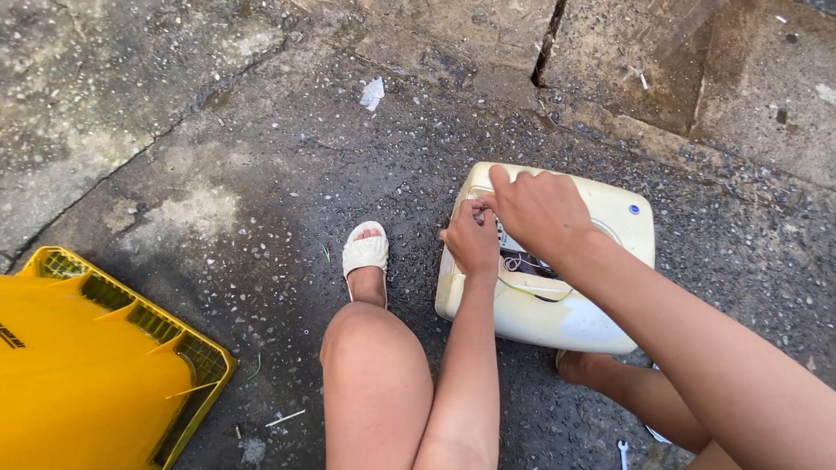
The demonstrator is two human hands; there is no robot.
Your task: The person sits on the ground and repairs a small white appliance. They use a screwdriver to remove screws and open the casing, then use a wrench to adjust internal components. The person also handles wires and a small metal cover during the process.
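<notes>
1. A cream plastic appliance casing is seen lying on the wet, gritty pavement, just in front of the person's knees, with an opening in its top face where thin wires show

2. The left hand is held at the near-left edge of that opening, its fingertips pinched narrowly together on something small; what is pinched cannot be made out, though a wire end or a small fastener is judged likely

3. The right hand is laid over the top of the casing, fingers curled down onto it; whether anything is gripped beneath them cannot be told, since the palm side is hidden

4. A small part could be dropped from the pinch and lost among the pebbles and damp grit, because the ground is dark and rough

5. The thin wires could be strained or pulled loose if the casing is shifted under the right hand while the left hand is tugging

6. The casing could slide on the wet surface, as it is steadied only by hand pressure

7. A small spanner lies by the right leg and could be knocked away unnoticed

8. A foot in a white sandal is planted on the slick ground near the casing; balance could be lost in the crouch

9. A yellow crate stands well apart at the left and is judged no hazard
</notes>
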